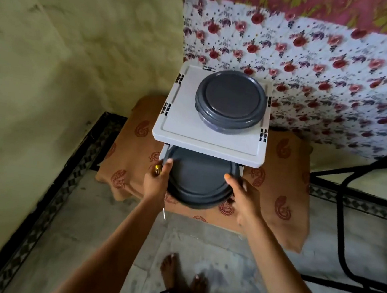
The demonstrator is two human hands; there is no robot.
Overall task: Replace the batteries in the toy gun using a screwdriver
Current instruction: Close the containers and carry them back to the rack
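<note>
The screwdriver (157, 169) — yellow handle up, thin metal shaft pointing down — sits gripped in the left hand (156, 185).

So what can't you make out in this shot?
Head view only:
What is inside the lower container and the top container: their lids hide it.
The screwdriver: mostly behind the left hand; only a yellow handle end and the metal tip show.
Rear of the lower container: under the rack's top shelf.
No toy gun or batteries in view.
</note>
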